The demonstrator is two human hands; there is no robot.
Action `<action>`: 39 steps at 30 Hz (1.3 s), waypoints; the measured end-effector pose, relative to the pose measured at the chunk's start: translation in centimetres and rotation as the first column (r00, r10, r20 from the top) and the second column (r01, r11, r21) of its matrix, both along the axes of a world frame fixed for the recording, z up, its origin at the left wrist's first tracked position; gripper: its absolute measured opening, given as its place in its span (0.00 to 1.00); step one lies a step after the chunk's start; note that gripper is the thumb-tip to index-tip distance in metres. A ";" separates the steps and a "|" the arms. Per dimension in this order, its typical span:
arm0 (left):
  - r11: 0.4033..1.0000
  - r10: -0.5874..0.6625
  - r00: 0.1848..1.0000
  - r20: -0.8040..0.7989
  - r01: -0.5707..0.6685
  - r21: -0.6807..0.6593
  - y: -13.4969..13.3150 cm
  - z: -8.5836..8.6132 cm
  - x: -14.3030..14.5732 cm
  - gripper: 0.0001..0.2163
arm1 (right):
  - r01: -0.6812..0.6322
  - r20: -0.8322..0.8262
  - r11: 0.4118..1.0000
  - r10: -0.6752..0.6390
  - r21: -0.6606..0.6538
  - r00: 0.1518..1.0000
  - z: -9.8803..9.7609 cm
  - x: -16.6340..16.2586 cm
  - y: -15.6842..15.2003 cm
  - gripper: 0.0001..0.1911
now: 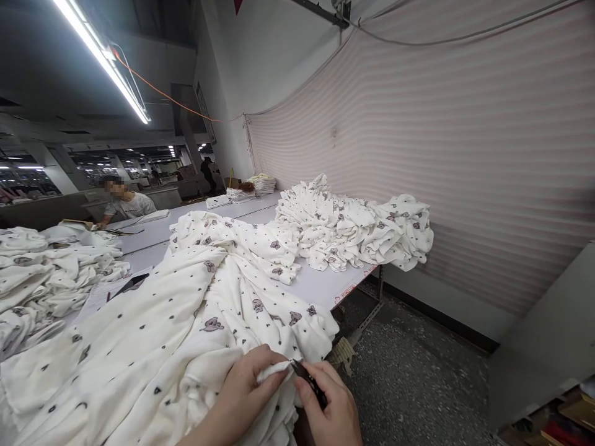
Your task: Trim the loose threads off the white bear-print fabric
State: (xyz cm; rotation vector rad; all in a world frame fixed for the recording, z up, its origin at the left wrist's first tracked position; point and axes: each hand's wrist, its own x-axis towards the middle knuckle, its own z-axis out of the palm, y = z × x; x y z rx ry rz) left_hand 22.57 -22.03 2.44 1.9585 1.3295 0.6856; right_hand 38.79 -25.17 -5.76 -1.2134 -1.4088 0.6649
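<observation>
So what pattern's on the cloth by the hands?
White cloth with dark marks and greyish-brown figures, best in the head view.

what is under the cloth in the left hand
The cloth lies over the table, whose top shows beyond it; some paper shows along its left side. Anything else beneath is covered.

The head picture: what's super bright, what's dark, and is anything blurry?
In the head view, the tube light glares white against a dark ceiling; in the same view, shadow lies under the table; there too, the printed cloth by the left hand looks fairly sharp, but the distant dark-clothed person looks soft.
</observation>
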 end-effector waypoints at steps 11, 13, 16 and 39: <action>0.872 0.136 0.903 0.407 0.086 -0.482 1.4 1.1 -1.6 0.08 | -0.035 -0.356 0.997 0.056 0.065 0.933 0.2 -3.3 1.7 0.12; 0.829 0.181 0.860 0.477 0.128 -0.545 1.6 1.4 -1.7 0.07 | -0.063 -0.298 0.989 0.101 0.136 0.949 1.0 -3.8 2.2 0.09; 0.837 0.150 0.875 0.461 0.136 -0.530 1.6 1.8 -1.7 0.08 | -0.022 -0.164 0.980 0.055 0.198 0.985 1.5 -3.8 2.4 0.06; 0.968 0.212 0.959 0.187 -0.179 -0.177 0.3 1.4 -0.1 0.15 | 0.042 -0.163 0.999 -0.042 -0.008 0.986 1.3 -3.0 2.5 0.13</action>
